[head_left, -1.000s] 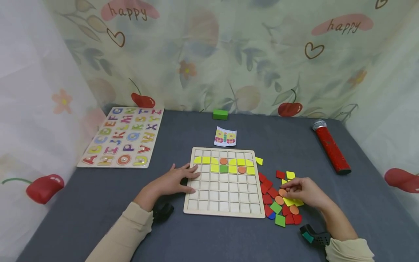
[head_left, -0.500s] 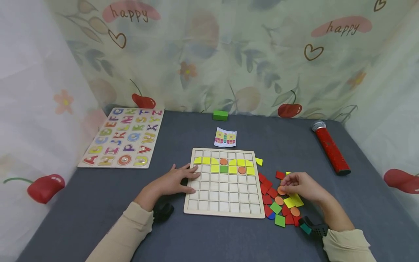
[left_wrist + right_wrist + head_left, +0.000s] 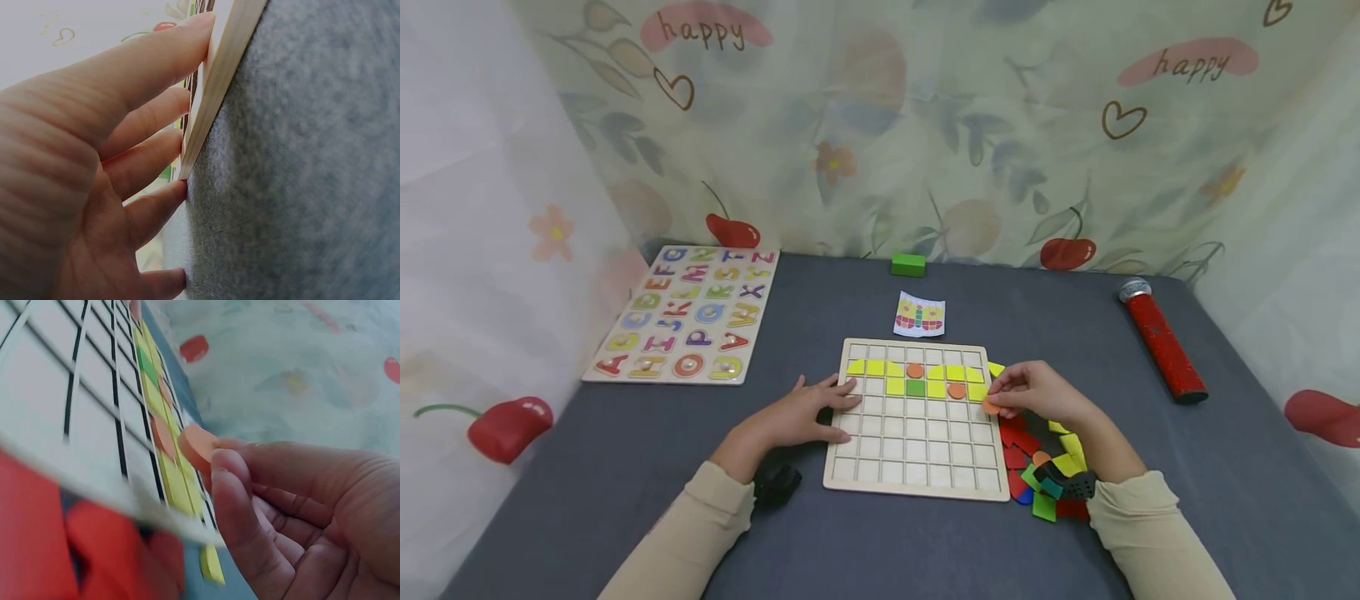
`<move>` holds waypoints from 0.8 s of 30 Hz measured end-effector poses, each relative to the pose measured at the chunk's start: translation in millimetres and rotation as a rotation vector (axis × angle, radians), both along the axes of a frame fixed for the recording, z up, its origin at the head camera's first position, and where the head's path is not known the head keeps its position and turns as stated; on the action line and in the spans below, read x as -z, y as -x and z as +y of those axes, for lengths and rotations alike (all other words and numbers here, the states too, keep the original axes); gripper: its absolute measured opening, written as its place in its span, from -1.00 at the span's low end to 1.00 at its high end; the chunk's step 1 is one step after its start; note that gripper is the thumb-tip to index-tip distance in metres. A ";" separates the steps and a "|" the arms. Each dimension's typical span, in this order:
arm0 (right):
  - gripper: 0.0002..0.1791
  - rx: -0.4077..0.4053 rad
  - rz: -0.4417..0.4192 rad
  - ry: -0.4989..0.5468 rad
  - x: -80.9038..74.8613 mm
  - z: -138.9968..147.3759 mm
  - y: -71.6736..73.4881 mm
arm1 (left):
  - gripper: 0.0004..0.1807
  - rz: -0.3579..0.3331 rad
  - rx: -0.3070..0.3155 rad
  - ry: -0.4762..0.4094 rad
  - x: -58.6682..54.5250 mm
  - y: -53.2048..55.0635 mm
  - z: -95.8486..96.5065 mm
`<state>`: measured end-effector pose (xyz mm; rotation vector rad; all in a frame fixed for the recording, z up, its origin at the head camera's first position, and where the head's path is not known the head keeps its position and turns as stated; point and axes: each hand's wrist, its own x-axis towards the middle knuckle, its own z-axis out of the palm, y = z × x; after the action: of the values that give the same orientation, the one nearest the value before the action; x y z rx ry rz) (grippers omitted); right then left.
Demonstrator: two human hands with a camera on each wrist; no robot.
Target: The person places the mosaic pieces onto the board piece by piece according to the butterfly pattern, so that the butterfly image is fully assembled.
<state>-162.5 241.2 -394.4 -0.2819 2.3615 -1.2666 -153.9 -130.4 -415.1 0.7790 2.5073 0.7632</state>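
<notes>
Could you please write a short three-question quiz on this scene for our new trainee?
1. What is the right hand pinching?
2. True or false: the left hand touches the grid board.
3. Fill in the gap: the block on the far side of the picture card is ____.

Key:
1. An orange disc.
2. True.
3. Green.

Orange disc [image 3: 197,447], pale board [image 3: 893,427] (gridded), dark grey tabletop [image 3: 880,546]
</notes>
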 end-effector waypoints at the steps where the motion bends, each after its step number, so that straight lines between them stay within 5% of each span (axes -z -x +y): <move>1: -0.70 0.000 -0.006 0.015 0.8 -5.3 2.4 | -0.26 0.001 0.001 0.001 -0.1 0.0 0.0; 24: -0.81 -0.026 -0.035 0.214 17.0 -117.1 46.2 | -0.29 -0.006 0.022 0.007 -2.8 1.1 -0.7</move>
<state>-208.7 124.1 -411.4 -0.3528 2.1879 -1.5005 -155.1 -131.2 -412.4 0.7989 2.4905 0.7473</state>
